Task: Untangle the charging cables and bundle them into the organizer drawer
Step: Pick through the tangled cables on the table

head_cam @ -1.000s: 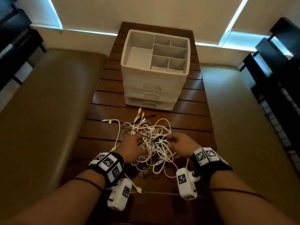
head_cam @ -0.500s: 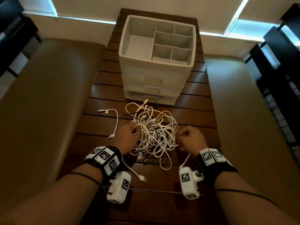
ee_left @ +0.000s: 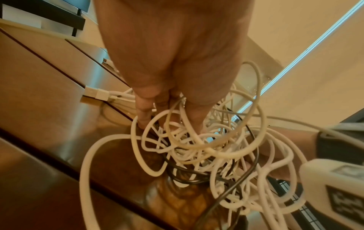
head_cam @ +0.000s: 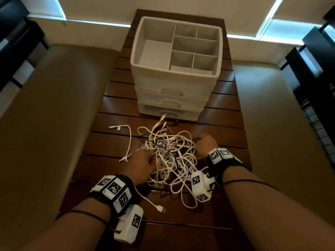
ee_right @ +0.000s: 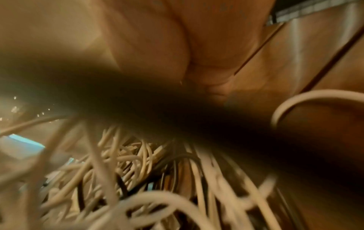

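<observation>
The tangled knot of white and black charging cables (head_cam: 168, 156) lies on the dark slatted wooden bench (head_cam: 217, 124) before the white plastic organizer drawer (head_cam: 176, 69). My left hand (head_cam: 140, 164) and right hand (head_cam: 205, 144) both grip loops; I tease gently outward, chasing one free plug.

Dark brown slatted wooden table (head_cam: 226, 122) under both hands, running ahead of them. Tan cushioned bench (head_cam: 45, 124) outboard of left hand; matching tan cushioned bench (head_cam: 282, 124) outboard of right hand. Black metal furniture frames (head_cam: 319, 73) beyond right-side bench. Pale roller blinds (head_cam: 181, 6) far ahead, bluish daylight strip along lower edge.
</observation>
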